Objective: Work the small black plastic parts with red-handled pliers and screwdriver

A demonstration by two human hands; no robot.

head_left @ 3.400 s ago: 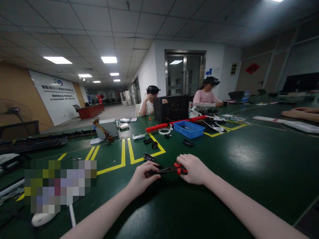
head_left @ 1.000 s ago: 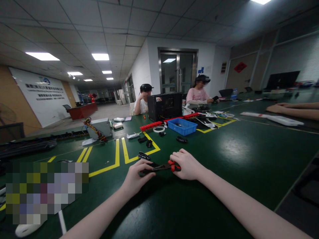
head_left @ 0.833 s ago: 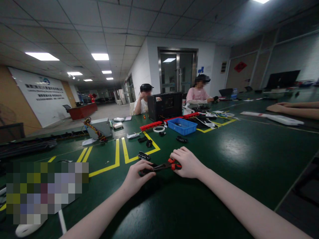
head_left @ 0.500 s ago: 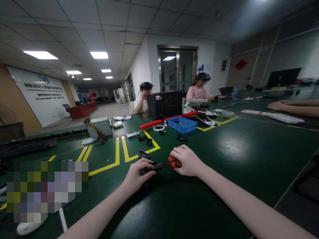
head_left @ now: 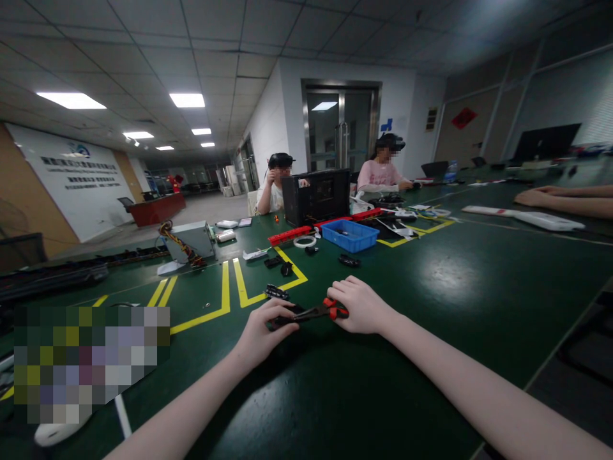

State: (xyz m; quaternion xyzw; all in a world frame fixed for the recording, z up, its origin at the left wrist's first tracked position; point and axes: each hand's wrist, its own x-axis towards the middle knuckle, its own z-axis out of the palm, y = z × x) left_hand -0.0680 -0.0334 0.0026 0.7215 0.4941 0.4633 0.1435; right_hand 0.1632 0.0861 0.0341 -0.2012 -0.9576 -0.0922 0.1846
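Pliers [head_left: 316, 312], one pair, sit clenched in the right hand [head_left: 360, 306]; the left hand [head_left: 258, 332] pinches one dark part [head_left: 278, 324].

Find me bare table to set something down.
Two free patches on the green tabletop: one between your right forearm, the blue plastic bin and the long white object; another between that forearm and your left forearm, short of the red-handled metal pliers. Crowded: around the bin, with a red strip, white ring and black case.
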